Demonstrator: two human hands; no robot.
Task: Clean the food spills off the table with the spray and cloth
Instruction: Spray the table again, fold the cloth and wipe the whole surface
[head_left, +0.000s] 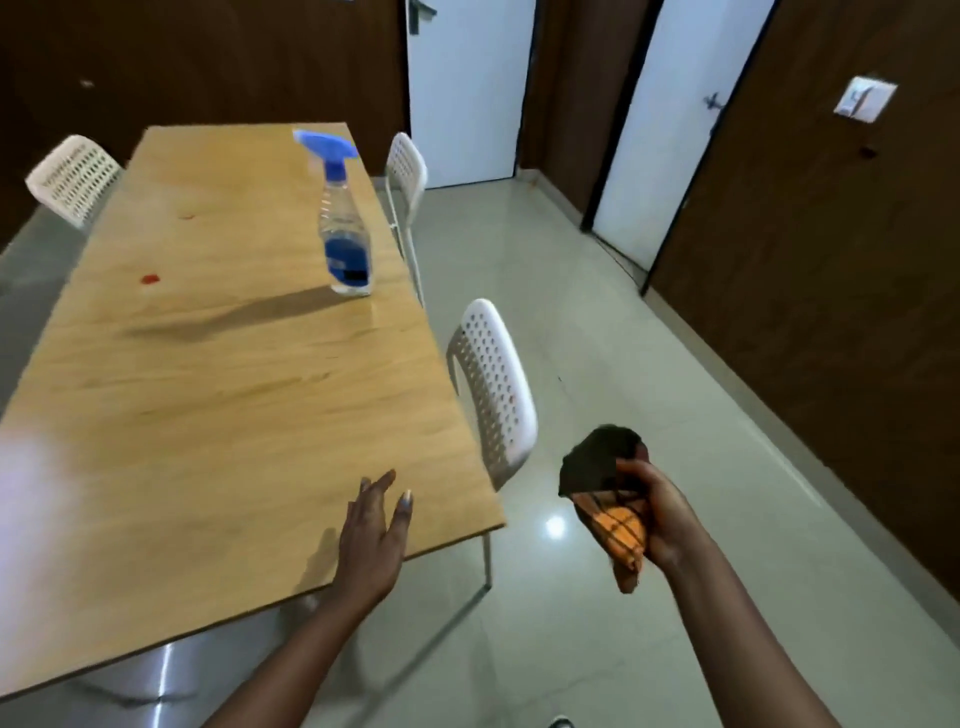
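A clear spray bottle (344, 223) with a blue trigger head and blue label stands upright near the right edge of the wooden table (218, 395). Two small red food spills lie on the table's left part, a bright one (149, 279) and a fainter one (186, 215) farther back. My left hand (375, 535) hovers open over the table's near right corner, fingers straight, holding nothing. My right hand (660, 514) is off the table to the right, above the floor, and grips a bunched orange and dark checked cloth (608, 493).
White perforated chairs stand round the table: one (496, 389) at the near right, one (408, 171) at the far right, one (72, 176) at the far left. Glossy tiled floor (623, 322) stretches to the right. Dark wood walls and white doors close the back.
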